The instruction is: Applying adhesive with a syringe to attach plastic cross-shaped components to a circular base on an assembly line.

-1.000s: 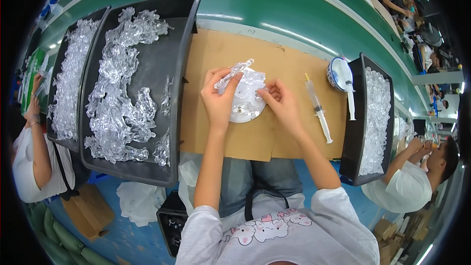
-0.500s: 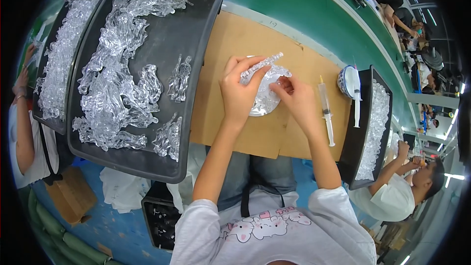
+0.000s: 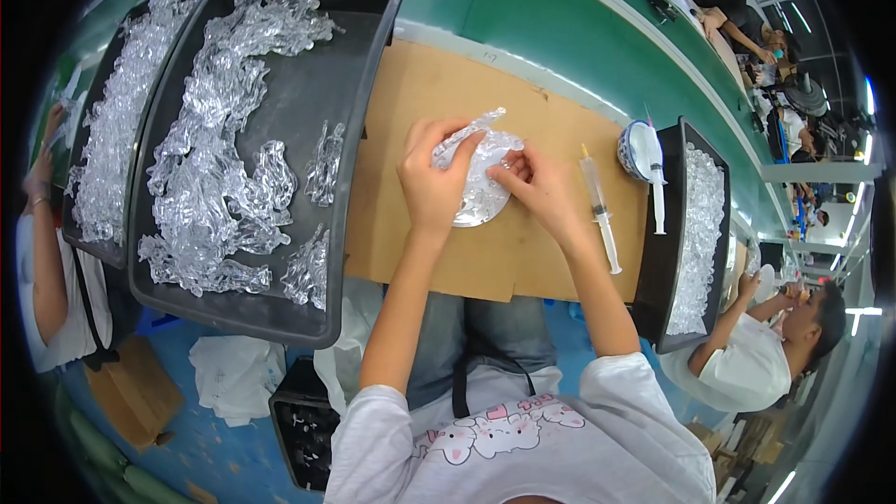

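Over the cardboard sheet, my left hand is closed around a clear moulded plastic figure piece, whose knobbly tip sticks out past the fingers. My right hand has its thumb and fingertips pinched at the right side of the same clear plastic; whether a small separate part sits between them is too fine to make out. Below the fingers shows a clear round plastic piece, like a disc or shallow dish. Glare and the fingers hide where these clear parts touch.
Cardboard covers the bench. A large black tray of clear figure pieces stands left, with another beyond it. To the right lie a syringe, a patterned bowl with a second syringe, and a black bin of small clear parts. Co-workers sit on both sides.
The whole view has shifted slightly, moving the bench items left in the picture. Both hands keep nearly the same grip, with the clear piece tilted a little differently.
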Action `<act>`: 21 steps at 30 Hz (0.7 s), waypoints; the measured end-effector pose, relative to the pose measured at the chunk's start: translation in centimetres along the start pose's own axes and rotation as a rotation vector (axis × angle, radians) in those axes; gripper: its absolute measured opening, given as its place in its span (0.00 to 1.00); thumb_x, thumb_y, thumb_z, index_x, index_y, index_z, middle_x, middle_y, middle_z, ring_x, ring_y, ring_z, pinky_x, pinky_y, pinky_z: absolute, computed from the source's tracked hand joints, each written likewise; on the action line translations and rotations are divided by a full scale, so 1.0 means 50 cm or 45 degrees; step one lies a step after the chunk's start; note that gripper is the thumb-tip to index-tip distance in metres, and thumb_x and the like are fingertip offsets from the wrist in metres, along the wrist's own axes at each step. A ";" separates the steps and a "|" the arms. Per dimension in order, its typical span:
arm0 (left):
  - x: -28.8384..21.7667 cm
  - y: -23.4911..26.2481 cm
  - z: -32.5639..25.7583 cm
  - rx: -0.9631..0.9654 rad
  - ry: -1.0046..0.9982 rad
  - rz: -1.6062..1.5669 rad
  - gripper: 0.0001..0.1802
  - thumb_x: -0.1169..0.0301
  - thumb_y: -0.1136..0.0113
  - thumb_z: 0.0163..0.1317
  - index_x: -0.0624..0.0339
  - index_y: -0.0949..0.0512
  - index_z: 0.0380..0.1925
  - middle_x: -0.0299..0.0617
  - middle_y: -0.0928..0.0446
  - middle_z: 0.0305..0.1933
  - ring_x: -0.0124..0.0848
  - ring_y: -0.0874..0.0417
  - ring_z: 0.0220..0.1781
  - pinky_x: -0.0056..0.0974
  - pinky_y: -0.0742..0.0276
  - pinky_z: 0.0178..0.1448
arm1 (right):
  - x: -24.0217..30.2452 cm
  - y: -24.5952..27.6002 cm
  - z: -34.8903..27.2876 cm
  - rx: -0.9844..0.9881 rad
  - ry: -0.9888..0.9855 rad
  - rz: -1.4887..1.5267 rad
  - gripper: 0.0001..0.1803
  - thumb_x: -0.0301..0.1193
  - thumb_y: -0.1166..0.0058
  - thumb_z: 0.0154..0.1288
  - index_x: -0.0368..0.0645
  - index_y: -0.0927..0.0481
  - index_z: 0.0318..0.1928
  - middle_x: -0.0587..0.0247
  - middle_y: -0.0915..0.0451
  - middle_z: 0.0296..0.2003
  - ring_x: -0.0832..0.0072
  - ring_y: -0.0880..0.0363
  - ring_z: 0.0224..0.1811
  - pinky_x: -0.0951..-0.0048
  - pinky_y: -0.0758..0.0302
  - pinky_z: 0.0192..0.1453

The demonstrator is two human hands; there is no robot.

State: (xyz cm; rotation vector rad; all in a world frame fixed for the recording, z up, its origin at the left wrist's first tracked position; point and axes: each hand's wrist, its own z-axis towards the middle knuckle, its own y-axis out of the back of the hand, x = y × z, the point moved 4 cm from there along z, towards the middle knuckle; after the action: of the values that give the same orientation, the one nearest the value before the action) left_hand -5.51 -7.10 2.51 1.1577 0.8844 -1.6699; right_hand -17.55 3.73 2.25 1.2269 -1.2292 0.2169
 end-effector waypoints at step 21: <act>-0.080 -0.012 0.040 0.079 0.375 -0.398 0.10 0.80 0.33 0.49 0.65 0.23 0.32 0.38 0.20 0.31 0.22 0.22 0.31 0.26 0.28 0.37 | -0.194 0.200 -0.250 -0.427 0.259 -0.014 0.17 0.16 0.47 0.54 0.41 0.23 0.46 0.56 0.25 0.50 0.67 0.23 0.47 0.72 0.25 0.46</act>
State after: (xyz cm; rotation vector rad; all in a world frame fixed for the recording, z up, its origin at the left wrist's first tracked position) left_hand -6.04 -7.62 6.99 1.3872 1.2578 -1.8117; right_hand -21.08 22.11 2.45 0.8981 -1.0333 0.1176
